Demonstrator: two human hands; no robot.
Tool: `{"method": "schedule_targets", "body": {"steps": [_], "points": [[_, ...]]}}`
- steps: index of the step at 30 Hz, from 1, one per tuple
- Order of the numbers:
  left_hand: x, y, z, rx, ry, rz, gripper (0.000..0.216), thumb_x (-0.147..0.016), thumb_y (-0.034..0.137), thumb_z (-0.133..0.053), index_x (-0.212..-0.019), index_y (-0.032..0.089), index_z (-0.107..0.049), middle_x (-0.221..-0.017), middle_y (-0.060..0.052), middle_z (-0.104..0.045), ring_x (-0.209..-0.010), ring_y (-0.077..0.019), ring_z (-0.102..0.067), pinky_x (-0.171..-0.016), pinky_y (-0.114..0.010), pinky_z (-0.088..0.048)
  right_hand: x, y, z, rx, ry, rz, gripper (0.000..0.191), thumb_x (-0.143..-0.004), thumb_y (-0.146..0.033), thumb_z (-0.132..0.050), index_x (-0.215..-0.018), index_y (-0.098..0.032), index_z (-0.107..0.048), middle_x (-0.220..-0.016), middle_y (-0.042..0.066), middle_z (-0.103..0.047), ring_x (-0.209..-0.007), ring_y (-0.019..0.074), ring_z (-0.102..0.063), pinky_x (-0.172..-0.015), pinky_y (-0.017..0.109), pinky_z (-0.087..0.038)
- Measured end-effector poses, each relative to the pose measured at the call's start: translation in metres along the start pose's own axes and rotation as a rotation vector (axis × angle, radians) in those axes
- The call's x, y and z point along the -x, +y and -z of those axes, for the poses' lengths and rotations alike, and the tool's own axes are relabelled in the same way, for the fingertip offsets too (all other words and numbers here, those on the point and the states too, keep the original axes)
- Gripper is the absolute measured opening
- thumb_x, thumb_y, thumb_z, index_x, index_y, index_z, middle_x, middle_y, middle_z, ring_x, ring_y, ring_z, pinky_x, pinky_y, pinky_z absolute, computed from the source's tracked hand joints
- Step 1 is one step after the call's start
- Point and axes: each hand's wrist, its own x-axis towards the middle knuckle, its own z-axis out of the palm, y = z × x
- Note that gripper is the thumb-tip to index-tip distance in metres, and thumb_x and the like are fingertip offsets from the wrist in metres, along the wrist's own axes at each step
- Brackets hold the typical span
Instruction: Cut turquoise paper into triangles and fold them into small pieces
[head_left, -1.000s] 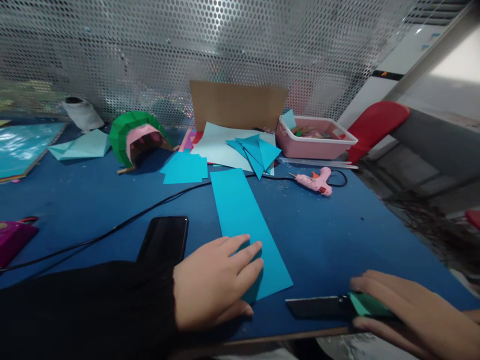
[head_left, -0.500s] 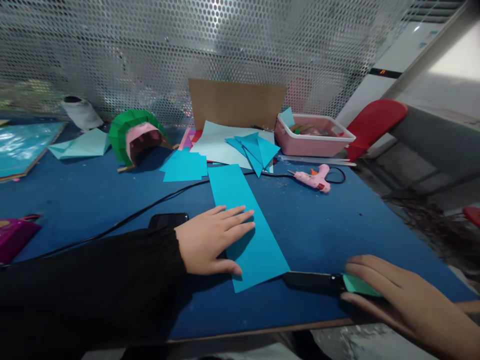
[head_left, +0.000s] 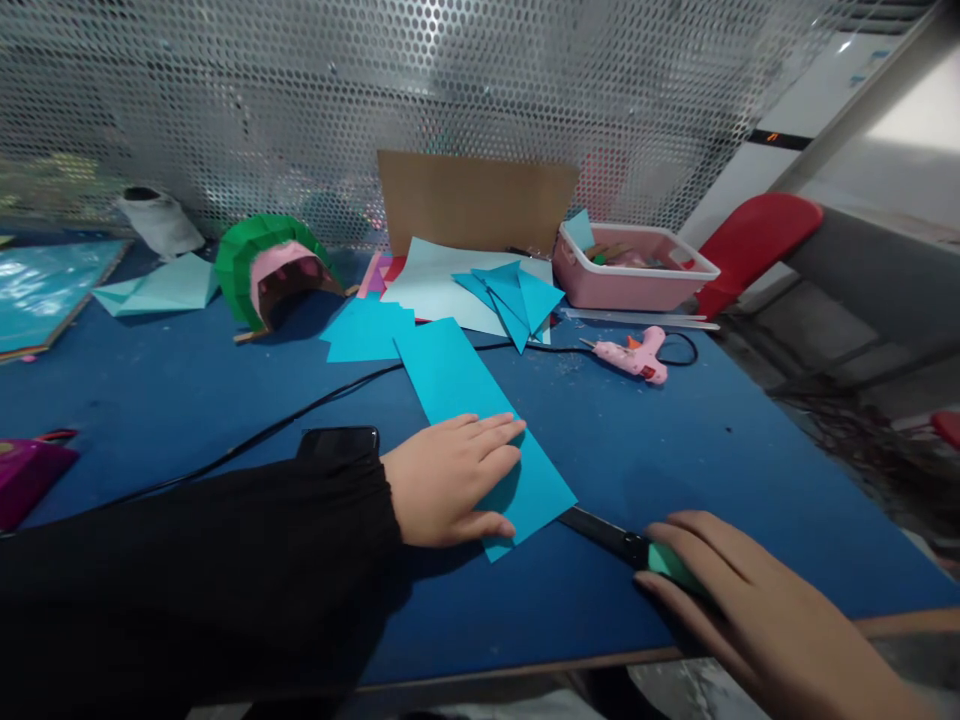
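Note:
A strip of bright blue paper [head_left: 442,365] lies slanted on the blue table. My left hand [head_left: 457,480] rests flat on its lower half, fingers stretched out. In my right hand [head_left: 739,590] is a knife [head_left: 604,532] with a dark blade and a green handle, held low over the table. The blade points left and its tip goes out of sight at the near right corner of the paper; whether it sits under the sheet or between layers I cannot tell. A black phone [head_left: 341,442] is partly covered by my left sleeve.
Blue paper pieces [head_left: 367,330] and folded blue triangles [head_left: 517,300] lie behind the strip. A pink glue gun [head_left: 634,355] stands right, before a pink basket [head_left: 630,285]. A green paper craft [head_left: 244,265] sits left. A black cable [head_left: 300,412] crosses the table; cardboard [head_left: 480,200] leans at the back.
The knife has moved left and its blade now slants up toward the paper. The strip has turned, its far end shifting left, and my left hand has slid slightly right with it.

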Motion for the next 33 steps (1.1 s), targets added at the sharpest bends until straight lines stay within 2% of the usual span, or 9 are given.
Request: {"method": "schedule_targets", "body": {"steps": [2,4,6,8,11,14,17,22,33], "points": [[-0.005,-0.002,0.0,0.03,-0.042,-0.066,0.067,-0.085,0.052,-0.053,-0.139,0.013,-0.041,-0.153,-0.014,-0.026,-0.141,-0.0335,-0.022,-0.111,-0.053,-0.024,-0.002,-0.002,-0.002,-0.003,-0.025,-0.008,0.039,-0.097,-0.041,-0.033,-0.102,-0.017,-0.063,-0.091,0.011,-0.071,-0.079,0.0218,-0.071,-0.065,0.03,-0.059],[-0.007,-0.004,-0.001,0.05,-0.078,-0.096,0.069,-0.086,0.053,-0.05,-0.144,0.019,-0.034,-0.154,-0.008,-0.025,-0.142,-0.0329,-0.02,-0.112,-0.055,-0.021,-0.003,-0.003,-0.002,0.015,-0.058,-0.002,0.038,-0.097,-0.039,-0.033,-0.109,-0.018,-0.062,-0.089,0.011,-0.07,-0.074,0.0205,-0.071,-0.058,0.028,-0.058],[-0.007,-0.007,-0.002,0.063,-0.084,-0.095,0.069,-0.087,0.056,-0.047,-0.144,0.021,-0.034,-0.154,-0.006,-0.025,-0.142,-0.0328,-0.02,-0.112,-0.056,-0.019,-0.004,-0.003,-0.002,0.065,-0.082,0.042,0.036,-0.097,-0.036,-0.033,-0.118,-0.022,-0.06,-0.087,0.009,-0.069,-0.069,0.0201,-0.07,-0.047,0.025,-0.055],[-0.006,-0.009,-0.003,0.072,-0.078,-0.096,0.069,-0.087,0.057,-0.046,-0.144,0.021,-0.034,-0.154,-0.006,-0.024,-0.142,-0.033,-0.019,-0.113,-0.057,-0.017,-0.003,-0.002,-0.002,0.119,-0.098,0.113,0.039,-0.095,-0.025,-0.032,-0.124,-0.028,-0.057,-0.088,0.01,-0.068,-0.068,0.0209,-0.07,-0.041,0.024,-0.052],[-0.006,-0.01,-0.006,0.083,-0.069,-0.095,0.071,-0.087,0.058,-0.045,-0.146,0.02,-0.031,-0.155,-0.005,-0.023,-0.142,-0.032,-0.017,-0.114,-0.056,-0.014,-0.001,0.0,-0.003,0.152,-0.124,0.195,0.053,-0.085,-0.008,-0.033,-0.131,-0.025,-0.053,-0.093,0.013,-0.068,-0.073,0.0228,-0.069,-0.048,0.028,-0.055],[-0.005,-0.011,-0.007,0.091,-0.08,-0.088,0.073,-0.088,0.059,-0.043,-0.147,0.019,-0.027,-0.155,-0.006,-0.022,-0.143,-0.0306,-0.016,-0.115,-0.053,-0.011,-0.002,0.0,-0.004,0.161,-0.148,0.25,0.061,-0.075,-0.004,-0.04,-0.133,-0.018,-0.05,-0.094,0.015,-0.068,-0.072,0.0247,-0.068,-0.054,0.036,-0.058],[-0.006,-0.012,-0.008,0.091,-0.073,-0.086,0.074,-0.087,0.059,-0.044,-0.147,0.019,-0.027,-0.155,-0.006,-0.022,-0.143,-0.0302,-0.016,-0.116,-0.052,-0.01,-0.005,0.0,-0.004,0.182,-0.154,0.274,0.065,-0.07,-0.001,-0.043,-0.132,-0.016,-0.051,-0.093,0.015,-0.068,-0.071,0.0257,-0.066,-0.057,0.041,-0.058],[-0.006,-0.013,-0.006,0.079,-0.079,-0.097,0.073,-0.088,0.058,-0.043,-0.147,0.018,-0.027,-0.154,-0.005,-0.023,-0.142,-0.0306,-0.018,-0.115,-0.052,-0.013,-0.015,-0.003,-0.005,0.154,-0.151,0.293,0.066,-0.064,0.004,-0.041,-0.126,-0.013,-0.054,-0.09,0.015,-0.067,-0.073,0.0239,-0.066,-0.057,0.035,-0.058],[-0.007,-0.013,-0.004,0.067,-0.111,-0.085,0.074,-0.088,0.059,-0.041,-0.147,0.018,-0.025,-0.155,-0.002,-0.017,-0.143,-0.0298,-0.015,-0.115,-0.054,-0.012,-0.011,0.004,-0.004,0.157,-0.159,0.29,0.064,-0.067,0.003,-0.041,-0.128,-0.013,-0.052,-0.092,0.015,-0.066,-0.073,0.0235,-0.066,-0.056,0.033,-0.058]]}}
